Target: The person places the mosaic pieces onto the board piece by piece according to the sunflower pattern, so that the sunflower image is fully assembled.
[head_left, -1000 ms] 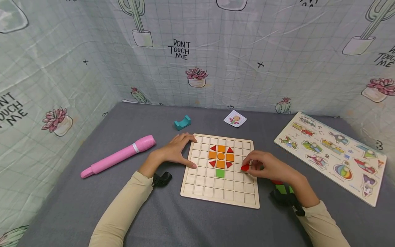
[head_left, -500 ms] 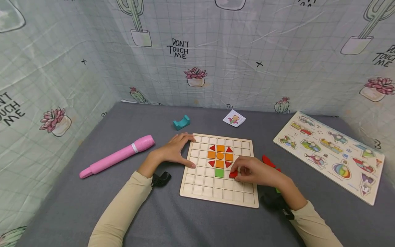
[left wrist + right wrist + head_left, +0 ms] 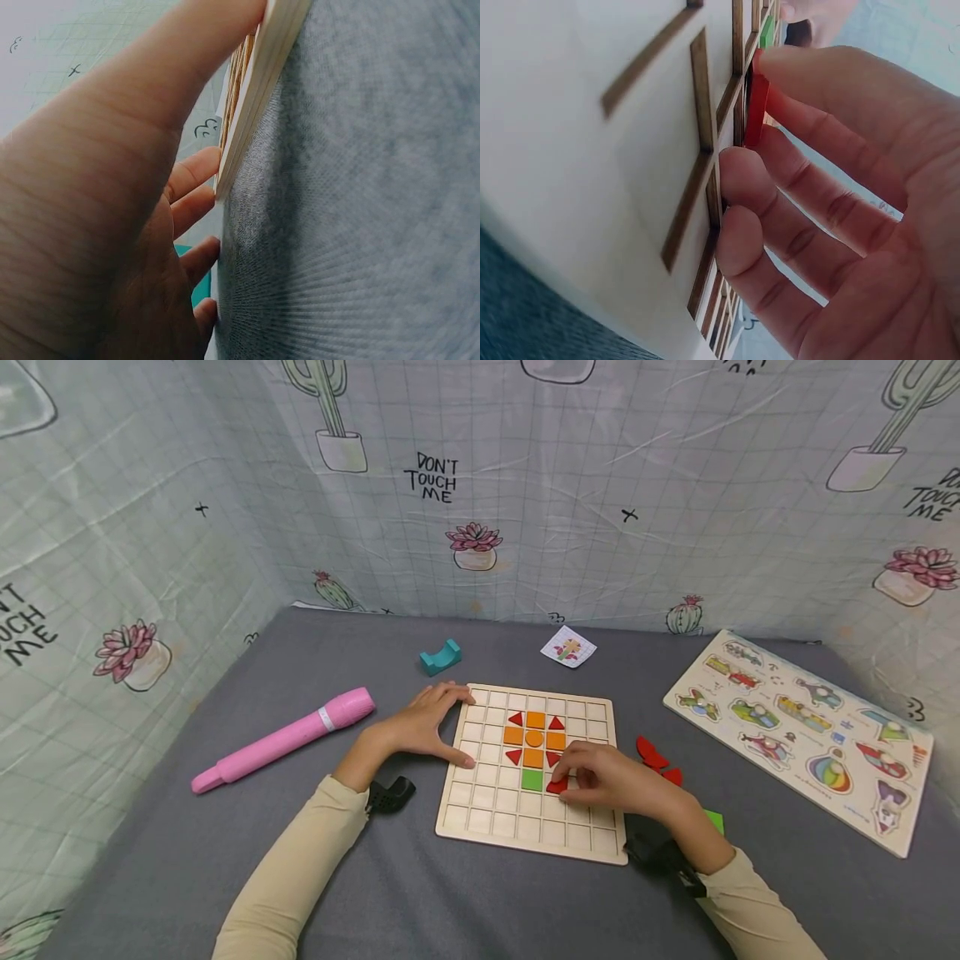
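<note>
The person's right hand (image 3: 611,777) pinches a red, partly hidden flat piece (image 3: 557,787) immediately right of a flat green square tile (image 3: 532,779) on the pale wooden grid board (image 3: 459,806); whether it is seated cannot be told. The left hand (image 3: 420,724) is spread, grasping nothing, touching the board's left edge. Loose red pieces (image 3: 652,756) lie right of the board.

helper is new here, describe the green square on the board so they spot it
On the grey cloth lies a pale wooden grid board bearing an orange cross. The green square sits at the cross's near end, the only green piece visible on the board.
</note>
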Demonstrator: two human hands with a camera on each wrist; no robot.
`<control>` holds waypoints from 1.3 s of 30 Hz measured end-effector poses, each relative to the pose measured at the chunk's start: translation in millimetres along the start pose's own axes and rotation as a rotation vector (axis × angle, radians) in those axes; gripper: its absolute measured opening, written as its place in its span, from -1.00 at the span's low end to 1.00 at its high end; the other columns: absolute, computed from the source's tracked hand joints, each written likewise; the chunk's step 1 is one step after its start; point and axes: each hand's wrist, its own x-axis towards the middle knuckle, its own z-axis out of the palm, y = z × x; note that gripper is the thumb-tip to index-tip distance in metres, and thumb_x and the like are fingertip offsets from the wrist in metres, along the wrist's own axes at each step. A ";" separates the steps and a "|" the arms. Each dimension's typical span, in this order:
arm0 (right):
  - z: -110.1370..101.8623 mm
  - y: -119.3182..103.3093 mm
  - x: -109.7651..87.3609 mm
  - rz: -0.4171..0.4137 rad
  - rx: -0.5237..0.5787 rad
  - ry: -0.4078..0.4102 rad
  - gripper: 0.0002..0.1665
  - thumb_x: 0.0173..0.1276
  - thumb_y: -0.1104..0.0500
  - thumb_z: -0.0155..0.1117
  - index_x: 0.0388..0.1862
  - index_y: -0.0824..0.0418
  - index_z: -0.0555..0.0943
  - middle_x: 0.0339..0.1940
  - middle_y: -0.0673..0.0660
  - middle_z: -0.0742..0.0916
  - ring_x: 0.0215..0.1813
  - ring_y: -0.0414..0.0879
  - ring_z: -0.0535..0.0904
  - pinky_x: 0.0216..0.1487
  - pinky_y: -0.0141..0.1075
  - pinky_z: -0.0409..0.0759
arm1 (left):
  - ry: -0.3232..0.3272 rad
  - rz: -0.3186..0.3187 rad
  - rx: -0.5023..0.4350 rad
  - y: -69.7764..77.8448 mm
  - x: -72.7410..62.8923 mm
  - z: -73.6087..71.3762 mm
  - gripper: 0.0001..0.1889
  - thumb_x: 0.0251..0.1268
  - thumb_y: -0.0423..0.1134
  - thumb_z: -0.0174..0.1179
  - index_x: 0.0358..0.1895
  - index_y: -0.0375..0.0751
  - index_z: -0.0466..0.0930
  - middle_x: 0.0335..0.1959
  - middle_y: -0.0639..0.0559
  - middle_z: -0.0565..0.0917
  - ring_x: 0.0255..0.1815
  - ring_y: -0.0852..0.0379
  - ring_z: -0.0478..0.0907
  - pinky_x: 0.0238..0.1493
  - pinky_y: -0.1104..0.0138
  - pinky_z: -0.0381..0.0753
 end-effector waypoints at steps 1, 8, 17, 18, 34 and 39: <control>0.2 0.3 0.0 -0.006 -0.001 0.004 -0.86 0.22 0.27 0.43 -0.22 0.16 0.69 -0.26 0.01 0.63 -0.38 -0.21 0.47 -0.36 -0.44 0.48 | -0.001 -0.002 0.000 -0.1 0.0 0.4 -0.07 -0.09 0.14 0.50 0.36 -0.09 0.24 0.47 -0.15 0.14 0.58 -0.13 -0.13 0.51 -0.10 -0.13; 1.0 1.5 1.3 -0.028 0.015 0.008 -0.86 0.24 0.28 0.42 -0.21 0.17 0.70 -0.27 0.02 0.61 -0.40 -0.24 0.45 -0.38 -0.44 0.48 | 0.001 -0.005 -0.008 -0.3 -0.3 0.9 -0.07 -0.09 0.13 0.50 0.36 -0.09 0.24 0.48 -0.16 0.14 0.58 -0.13 -0.13 0.51 -0.10 -0.12; 0.2 3.0 2.5 -0.024 0.032 -0.006 -0.87 0.26 0.27 0.41 -0.21 0.15 0.70 -0.27 0.00 0.63 -0.43 -0.31 0.41 -0.38 -0.43 0.47 | -0.001 -0.012 -0.011 1.4 -0.9 0.0 -0.08 -0.09 0.13 0.50 0.35 -0.08 0.25 0.47 -0.15 0.14 0.58 -0.12 -0.13 0.50 -0.11 -0.10; 0.1 3.0 2.4 -0.020 0.035 -0.009 -0.87 0.26 0.27 0.41 -0.20 0.16 0.70 -0.26 0.00 0.63 -0.43 -0.32 0.41 -0.39 -0.43 0.47 | -0.002 -0.012 -0.011 1.3 -0.9 0.1 -0.08 -0.09 0.14 0.50 0.35 -0.08 0.25 0.47 -0.15 0.14 0.58 -0.12 -0.13 0.50 -0.11 -0.10; -13.3 4.1 -5.7 0.037 0.042 -0.049 -0.84 0.30 0.23 0.37 -0.15 0.20 0.69 -0.22 0.00 0.66 -0.36 -0.27 0.46 -0.34 -0.40 0.52 | 0.001 -0.013 -0.010 0.9 -0.6 0.9 -0.07 -0.09 0.10 0.52 0.36 -0.10 0.24 0.47 -0.16 0.14 0.58 -0.12 -0.13 0.51 -0.09 -0.13; -24.4 9.5 -13.3 0.097 0.031 -0.056 -0.84 0.29 0.24 0.37 -0.14 0.17 0.70 -0.18 -0.02 0.67 -0.30 -0.28 0.47 -0.28 -0.37 0.55 | 0.003 -0.009 -0.012 1.4 -0.4 0.4 -0.08 -0.09 0.10 0.52 0.35 -0.10 0.25 0.45 -0.17 0.16 0.57 -0.15 -0.12 0.51 -0.11 -0.13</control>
